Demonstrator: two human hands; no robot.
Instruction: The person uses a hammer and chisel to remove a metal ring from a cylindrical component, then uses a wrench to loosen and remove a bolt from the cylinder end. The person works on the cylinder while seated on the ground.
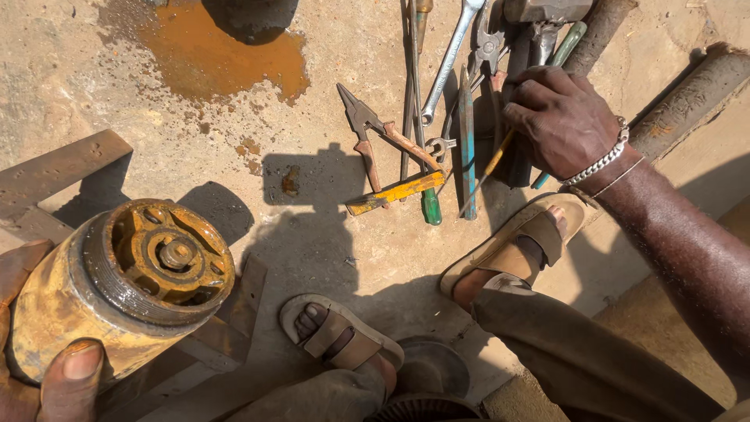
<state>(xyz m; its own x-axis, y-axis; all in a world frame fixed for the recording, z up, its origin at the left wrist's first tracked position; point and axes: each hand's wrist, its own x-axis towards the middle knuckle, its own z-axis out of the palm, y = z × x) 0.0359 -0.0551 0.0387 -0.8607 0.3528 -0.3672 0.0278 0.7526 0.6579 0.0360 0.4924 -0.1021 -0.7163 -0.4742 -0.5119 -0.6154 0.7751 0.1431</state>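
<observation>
Head camera looks steeply down, close overhead.

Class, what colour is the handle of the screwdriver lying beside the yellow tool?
Green screwdriver handle, clearest in the head view.

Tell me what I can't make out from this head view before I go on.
- Right hand: its fingers cover the tools beneath, so which tool it grips, if any, is unclear.
- Hammer: cut off by the top edge.
- Left hand: mostly cut off by the left and bottom edges; only the thumb and palm edge show against the rusty yellow cylinder.
- Dark round object by the rust puddle: cropped at the top edge, unidentifiable.
</observation>
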